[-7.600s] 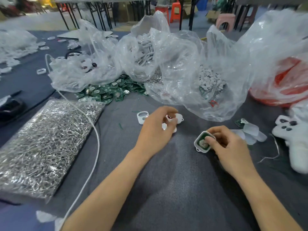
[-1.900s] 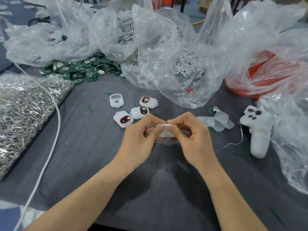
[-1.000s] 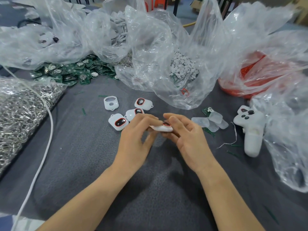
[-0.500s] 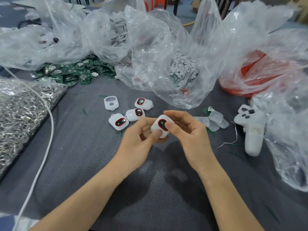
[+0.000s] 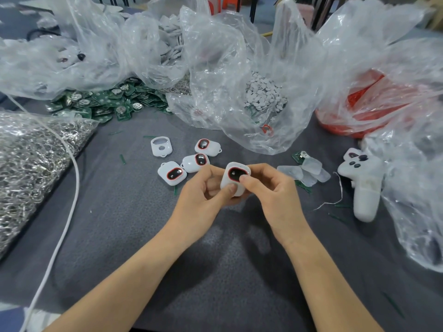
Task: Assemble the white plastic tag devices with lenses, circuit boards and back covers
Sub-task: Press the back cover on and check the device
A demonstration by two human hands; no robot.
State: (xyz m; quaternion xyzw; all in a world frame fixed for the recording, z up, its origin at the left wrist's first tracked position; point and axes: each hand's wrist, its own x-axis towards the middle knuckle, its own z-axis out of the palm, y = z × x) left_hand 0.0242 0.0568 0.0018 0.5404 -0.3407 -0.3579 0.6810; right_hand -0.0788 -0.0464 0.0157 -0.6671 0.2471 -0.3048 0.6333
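You hold the white tag (image 5: 233, 178) above the grey cloth (image 5: 215, 271), just right of three finished tags (image 5: 195, 161). Your left hand (image 5: 203, 195) and right hand (image 5: 271, 190) both pinch it, thumbs curled onto its front. A second ago it lay edge-on; now its red-ringed lens faces you.

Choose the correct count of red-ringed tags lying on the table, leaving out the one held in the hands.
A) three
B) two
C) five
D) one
A: the near tag, the middle tag and the far tag lie loose on the table. The held tag is left out, and the empty shell has no red ring.
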